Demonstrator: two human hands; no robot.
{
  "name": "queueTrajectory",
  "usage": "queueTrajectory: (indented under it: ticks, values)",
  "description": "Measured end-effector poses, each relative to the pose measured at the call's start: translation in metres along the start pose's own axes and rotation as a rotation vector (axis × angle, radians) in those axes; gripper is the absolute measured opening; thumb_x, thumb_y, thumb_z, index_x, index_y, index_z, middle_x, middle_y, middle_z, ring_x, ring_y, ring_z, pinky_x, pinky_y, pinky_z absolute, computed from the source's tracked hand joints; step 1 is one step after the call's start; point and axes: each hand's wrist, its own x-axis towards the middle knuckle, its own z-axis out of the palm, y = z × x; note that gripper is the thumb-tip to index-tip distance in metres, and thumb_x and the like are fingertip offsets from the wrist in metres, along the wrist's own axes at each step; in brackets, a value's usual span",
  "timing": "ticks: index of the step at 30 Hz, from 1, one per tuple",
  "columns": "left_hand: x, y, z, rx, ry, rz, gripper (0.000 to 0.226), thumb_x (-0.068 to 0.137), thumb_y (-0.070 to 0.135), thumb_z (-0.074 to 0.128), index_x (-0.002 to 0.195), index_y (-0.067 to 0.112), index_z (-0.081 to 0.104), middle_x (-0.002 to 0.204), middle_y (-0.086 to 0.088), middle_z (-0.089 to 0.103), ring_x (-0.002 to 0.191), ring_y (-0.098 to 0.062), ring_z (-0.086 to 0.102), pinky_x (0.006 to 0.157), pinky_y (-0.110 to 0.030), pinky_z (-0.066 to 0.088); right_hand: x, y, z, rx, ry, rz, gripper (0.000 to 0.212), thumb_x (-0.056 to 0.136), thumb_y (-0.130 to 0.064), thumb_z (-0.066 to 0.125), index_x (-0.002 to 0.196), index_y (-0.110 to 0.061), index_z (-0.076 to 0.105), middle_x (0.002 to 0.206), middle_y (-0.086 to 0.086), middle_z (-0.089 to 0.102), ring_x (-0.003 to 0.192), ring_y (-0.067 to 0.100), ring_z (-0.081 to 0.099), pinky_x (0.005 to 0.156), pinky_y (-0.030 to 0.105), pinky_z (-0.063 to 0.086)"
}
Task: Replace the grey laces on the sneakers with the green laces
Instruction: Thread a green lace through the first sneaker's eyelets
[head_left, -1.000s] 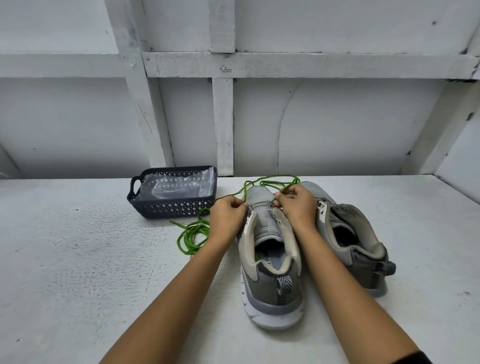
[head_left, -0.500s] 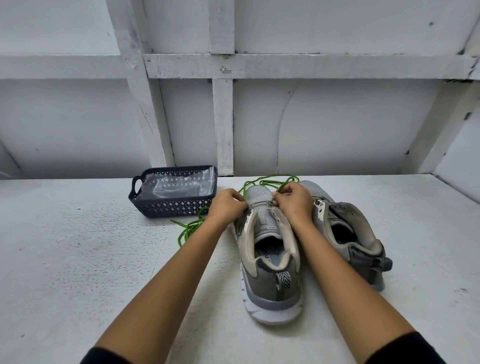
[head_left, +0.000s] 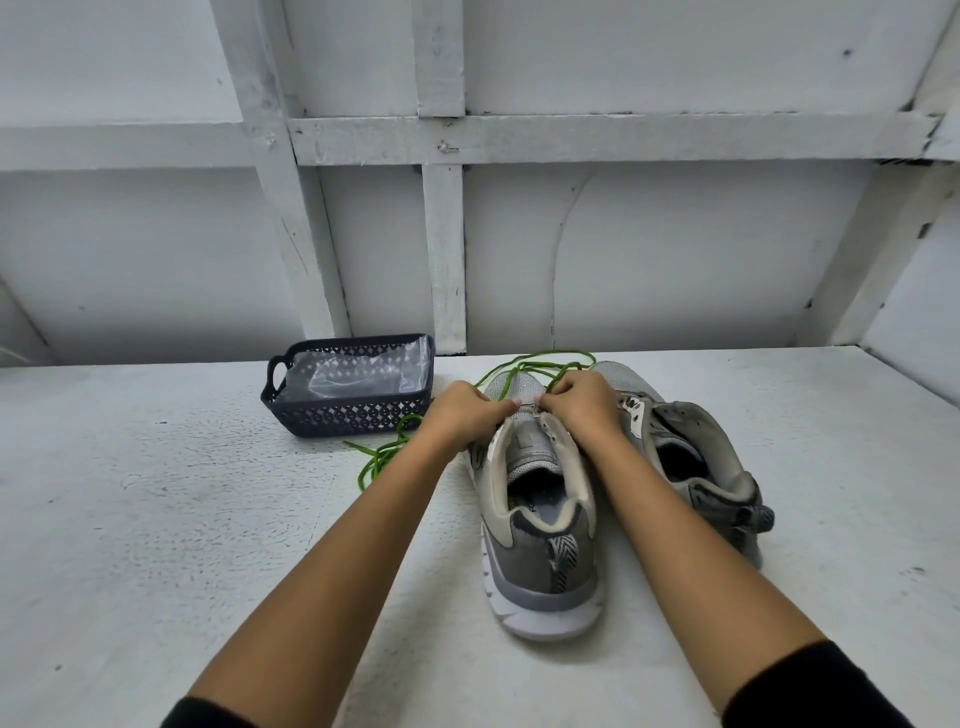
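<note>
Two grey sneakers stand side by side, heels toward me, with no laces visible in their eyelets. The left sneaker (head_left: 540, 525) is between my hands; the right sneaker (head_left: 691, 452) sits just beyond my right forearm. My left hand (head_left: 462, 410) and my right hand (head_left: 582, 405) meet over the left sneaker's front eyelets, fingers curled and pinching the green lace (head_left: 530, 364). That lace loops behind the toe and trails left in a bunch (head_left: 384, 457) on the table. My fingertips hide the eyelets.
A dark blue perforated basket (head_left: 343, 410) lined with clear plastic stands at the back left, touching the lace bunch. The white table (head_left: 156, 519) ends at a white panelled wall.
Both hands have shifted slightly away from me toward the sneaker's toe end and drawn closer together. The lace bunch on the left has pulled a little tighter.
</note>
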Motion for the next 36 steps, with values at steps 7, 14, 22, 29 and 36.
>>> queueTrajectory:
  ticks: [7,14,22,29,36]
  values:
    - [0.002,-0.003,-0.010,-0.170,-0.074,-0.036,0.019,0.085,0.020,0.065,0.089,0.002,0.065,0.065,-0.005,0.053,0.058,-0.013,0.049,0.057,-0.024,0.049,0.004,-0.027,-0.028,-0.103,-0.435,0.050,0.029,0.085,-0.028,0.068,0.077,-0.002,0.059,0.062,0.007,0.052,0.056,0.021,0.054,0.048,0.022,0.044]
    - [-0.006,-0.008,-0.010,-0.234,-0.024,0.000,0.026,0.093,0.020,0.057,0.072,0.005,0.054,0.061,-0.003,0.044,0.054,-0.012,0.043,0.035,-0.013,0.038,0.012,-0.037,-0.029,-0.282,-0.480,-0.046,0.004,0.083,0.001,0.063,0.083,0.005,0.064,0.071,0.015,0.058,0.066,0.025,0.060,0.068,0.038,0.056]
    - [-0.007,-0.011,-0.006,-0.243,0.023,0.015,0.034,0.093,0.019,0.054,0.061,0.009,0.050,0.055,-0.003,0.042,0.049,-0.012,0.039,0.033,-0.010,0.032,0.001,-0.054,-0.030,-0.480,-0.554,-0.103,0.033,0.083,-0.025,0.069,0.066,-0.005,0.048,0.067,0.011,0.052,0.061,0.024,0.055,0.066,0.041,0.059]
    - [-0.006,-0.014,-0.004,-0.237,0.038,0.025,0.026,0.093,0.017,0.053,0.070,0.006,0.051,0.057,-0.005,0.036,0.045,-0.011,0.033,0.033,-0.011,0.030,0.005,-0.046,-0.032,-0.487,-0.458,-0.212,0.028,0.083,0.008,0.045,0.107,-0.001,0.055,0.096,0.016,0.054,0.070,0.030,0.059,0.048,0.032,0.053]
    - [-0.005,-0.017,-0.001,-0.253,0.044,0.025,0.028,0.092,0.015,0.054,0.066,0.006,0.049,0.055,-0.005,0.032,0.043,-0.011,0.029,0.036,-0.012,0.028,-0.004,-0.060,-0.017,-1.186,-0.451,-0.561,0.027,0.087,-0.008,0.054,0.112,-0.010,0.061,0.113,0.011,0.061,0.098,0.028,0.060,0.071,0.029,0.046]
